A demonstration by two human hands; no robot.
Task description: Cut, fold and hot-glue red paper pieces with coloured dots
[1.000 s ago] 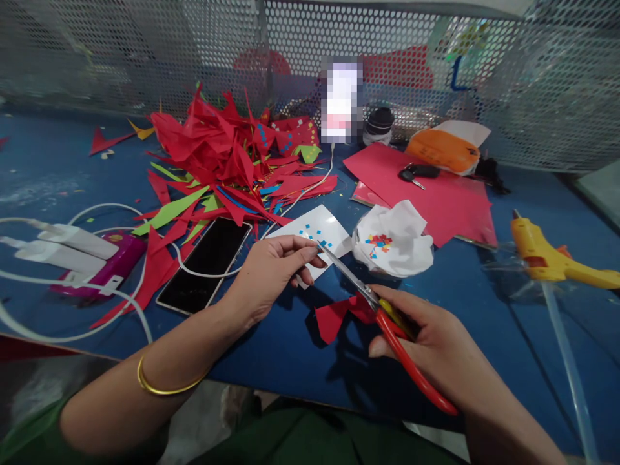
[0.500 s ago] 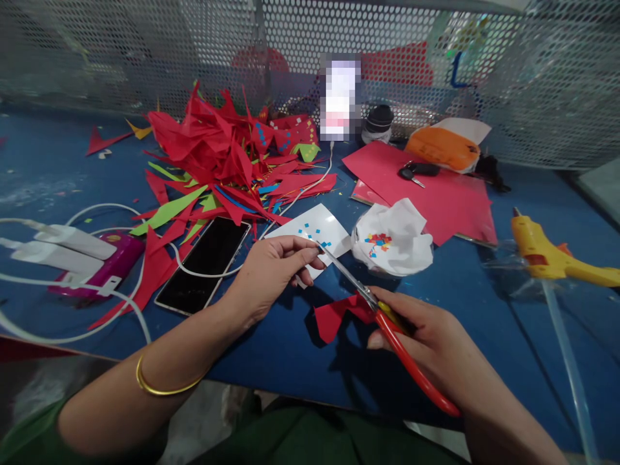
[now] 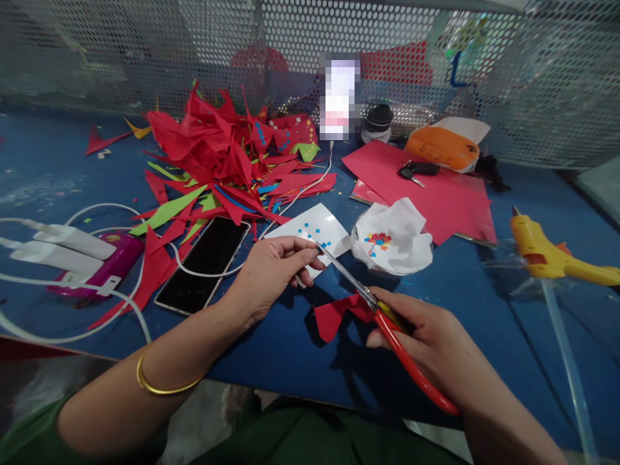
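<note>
My right hand [image 3: 426, 342] is closed on a pair of scissors [image 3: 398, 352] with red handles, its blades pointing up and left. The blade tips reach the fingertips of my left hand [image 3: 271, 278], which is pinched shut; anything between those fingers is too small to make out. Under and behind the fingertips lies a white card [image 3: 312, 223] with small blue squares on it. A red paper piece [image 3: 334, 320] lies below the blades, close to my right hand. Just right of the card, a white paper-lined bowl [image 3: 404, 239] holds small red, yellow and blue bits [image 3: 378, 240].
Red and green paper scraps [image 3: 213, 148] heap at the back left. A dark phone [image 3: 206, 265], white cables and a purple power bank [image 3: 104, 268] lie left. Red sheets [image 3: 465, 200] with a key [image 3: 411, 175] and a yellow glue gun [image 3: 542, 248] lie right. A perforated metal panel [image 3: 290, 29] closes the back.
</note>
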